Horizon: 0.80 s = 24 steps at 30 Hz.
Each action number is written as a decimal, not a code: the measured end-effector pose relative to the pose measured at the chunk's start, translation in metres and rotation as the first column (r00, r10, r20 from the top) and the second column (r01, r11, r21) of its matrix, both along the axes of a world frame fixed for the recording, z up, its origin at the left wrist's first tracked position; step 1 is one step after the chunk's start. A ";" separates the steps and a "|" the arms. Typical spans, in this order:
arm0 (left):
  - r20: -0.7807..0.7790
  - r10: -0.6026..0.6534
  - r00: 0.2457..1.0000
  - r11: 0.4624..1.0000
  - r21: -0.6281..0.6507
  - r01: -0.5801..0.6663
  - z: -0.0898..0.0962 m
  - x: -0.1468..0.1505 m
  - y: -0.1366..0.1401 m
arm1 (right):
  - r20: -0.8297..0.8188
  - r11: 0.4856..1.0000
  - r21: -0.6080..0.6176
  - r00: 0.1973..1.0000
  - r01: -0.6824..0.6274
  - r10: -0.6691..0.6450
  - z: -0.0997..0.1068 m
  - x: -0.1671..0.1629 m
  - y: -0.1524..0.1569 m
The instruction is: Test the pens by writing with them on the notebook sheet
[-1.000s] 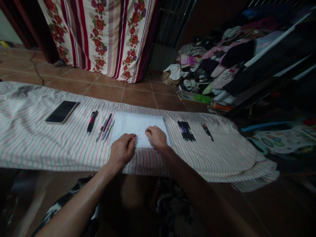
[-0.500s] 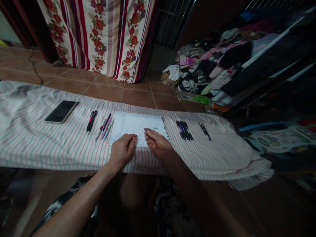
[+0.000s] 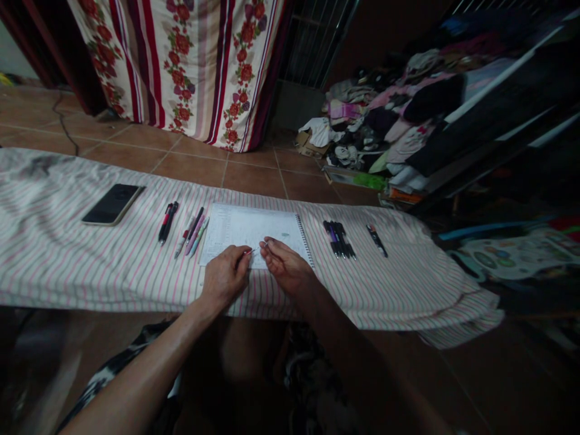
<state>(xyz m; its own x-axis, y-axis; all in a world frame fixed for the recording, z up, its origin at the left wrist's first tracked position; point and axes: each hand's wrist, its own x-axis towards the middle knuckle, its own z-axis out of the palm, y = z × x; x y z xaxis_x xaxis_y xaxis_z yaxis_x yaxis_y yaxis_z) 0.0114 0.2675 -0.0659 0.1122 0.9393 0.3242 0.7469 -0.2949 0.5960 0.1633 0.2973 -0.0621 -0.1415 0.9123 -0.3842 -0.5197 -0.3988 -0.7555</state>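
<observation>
My left hand (image 3: pixel 228 270) is closed over the near edge of the spiral notebook (image 3: pixel 244 220). Its thumb and forefinger pinch a thin pen-like piece (image 3: pixel 249 251), reddish by the fingers and pale at the tip, most of it hidden in the hand. To its right, my right hand (image 3: pixel 287 263) has thumb and fingertips drawn together close to that tip; whatever they hold is too small to make out. Left of the notebook lie several pens (image 3: pixel 196 232), and a group of dark pens (image 3: pixel 339 240) lies to its right.
A striped cloth (image 3: pixel 272 296) covers the bench. On it, a phone (image 3: pixel 113 205) lies at the left, with black and red pens (image 3: pixel 168 223) beside it. A single pen (image 3: pixel 377 240) lies far right. Behind are a floral curtain (image 3: pixel 181 72) and a clothes pile (image 3: pixel 385 115).
My right hand's fingertips have come together and shifted slightly left, nearer the thin piece. My left hand has stayed almost still.
</observation>
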 end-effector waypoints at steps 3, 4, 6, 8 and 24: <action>0.003 0.003 1.000 1.000 0.001 -0.003 0.000 0.000 0.000 | 0.009 1.000 0.008 1.000 -0.003 0.003 -0.001 -0.002 -0.001; 0.003 0.003 1.000 1.000 -0.001 -0.003 0.000 0.000 0.000 | 0.008 1.000 0.012 1.000 -0.004 0.003 -0.002 -0.002 -0.001; 0.006 0.000 1.000 1.000 -0.006 0.000 0.000 -0.001 0.000 | 0.007 1.000 0.017 1.000 0.004 -0.004 -0.002 -0.003 -0.002; 0.015 0.001 1.000 1.000 -0.009 -0.001 0.000 -0.001 0.001 | 0.010 1.000 0.017 1.000 0.010 -0.011 -0.002 -0.004 -0.002; 0.051 0.008 0.999 1.000 -0.003 -0.008 -0.001 -0.003 0.002 | 0.212 0.989 0.137 0.977 -0.055 0.025 0.012 -0.004 -0.011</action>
